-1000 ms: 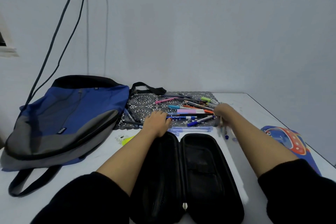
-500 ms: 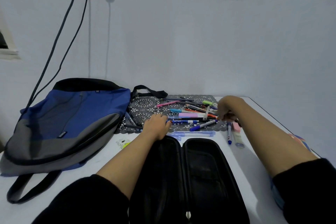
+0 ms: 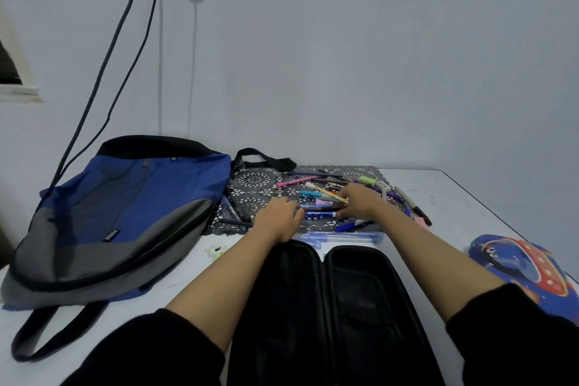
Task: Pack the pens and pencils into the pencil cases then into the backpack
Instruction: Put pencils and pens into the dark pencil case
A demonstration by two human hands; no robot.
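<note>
As things stand: packing barely started; nothing visibly in either case or in the bag.
black pencil case (image 3: 344,307): open flat on the worktop (image 3: 454,197), nearest the person; both halves are dark and look empty as far as I can tell.
pens and pencils (image 3: 311,194): loose heap on a lace mat (image 3: 253,180) just beyond the black pencil case; one clear blue pen (image 3: 341,237) off the mat, right by the case's far edge.
left hand (image 3: 280,219): beyond the case's left half, fingers curled down at the heap's near edge; gripping or only touching, cannot tell.
right hand (image 3: 360,202): beyond the right half, fingers curled over the heap; clamped on a pen or not, cannot tell.
second pencil case (image 3: 520,263): blue and red, right of the black one, untouched.
backpack (image 3: 125,213): flat, left of the black case; whether unzipped, unclear.
left to do: fill both cases, zip them, load the backpack.
</note>
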